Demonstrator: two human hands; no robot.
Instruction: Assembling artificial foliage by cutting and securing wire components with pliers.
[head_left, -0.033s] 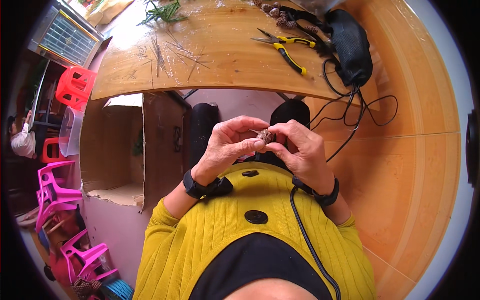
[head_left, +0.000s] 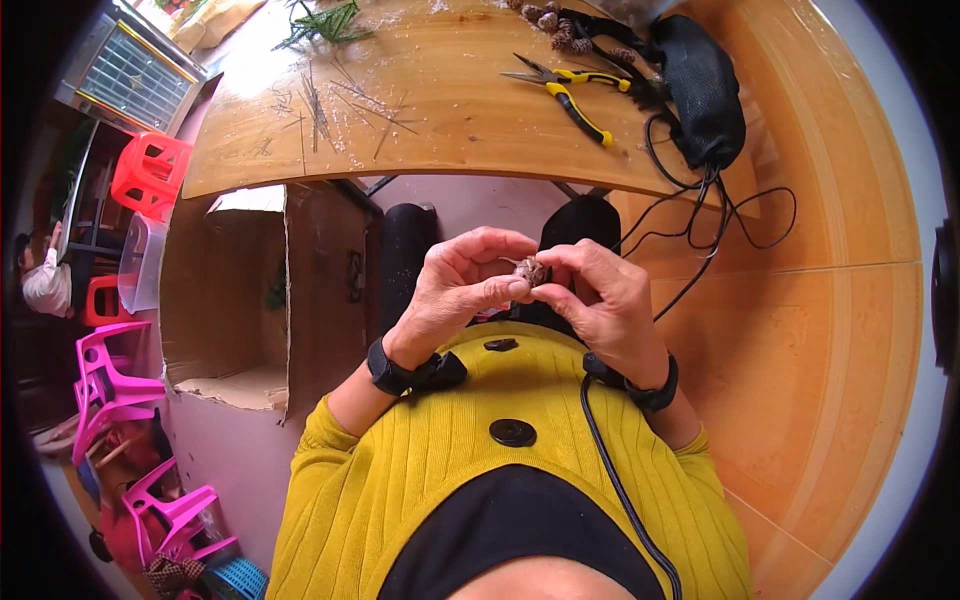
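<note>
Hardly anything has moved since the earlier frame: the pliers and the black pouch sit a touch higher in view, which may be only a slight shift of the head, and both hands keep the same pose. So the work in hand appears to stand where it was, with the small brown pine cone (head_left: 531, 271) between the hands, in front of the body and below the near edge of the table (head_left: 450, 150).

Thumb and fingers of the left hand (head_left: 465, 275) close on the cone's left side; those of the right hand (head_left: 603, 290) pinch its right side. Something thin and pale shows by the cone at the left fingers; I cannot tell whether it belongs to the cone.

Black bands (head_left: 385, 368) circle both wrists, over a yellow ribbed top (head_left: 560, 400). On the table, the yellow-and-black pliers (head_left: 566, 90) lie with jaws and handles spread, near more cones (head_left: 568, 40) and the black mesh pouch (head_left: 700, 90), from which cables (head_left: 715, 225) trail. Further left lie thin dark strips (head_left: 317, 110), white specks and a green sprig (head_left: 322, 25). An open cardboard box (head_left: 225, 290) stands below the table's left end, with pink stools (head_left: 112, 375) beyond.

No brand, label or writing can be read on any of these.
</note>
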